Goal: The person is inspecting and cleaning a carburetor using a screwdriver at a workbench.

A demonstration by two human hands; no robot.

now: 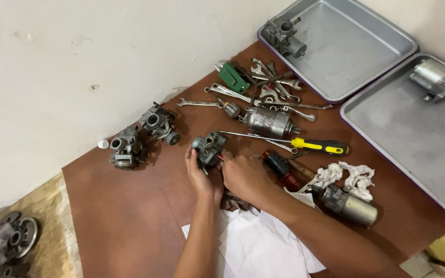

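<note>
Fingers of both hands grip the carburetor (209,148), bare brown mat (124,211) lying open leftward.

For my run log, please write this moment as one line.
left hand: holds carburetor | right hand: works at its side | nearby: yellow-handled screwdriver

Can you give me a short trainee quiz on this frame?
1. True or false: the left hand holds a grey carburetor on the brown mat.
2. How many carburetors lie by the wall, left of the hands? A) one B) two C) four
3. Fill in: the screwdriver above the right hand has a yellow and ____ handle.

Key: 1. True. 2. B, the pair of carburetors. 3. Black.
</note>
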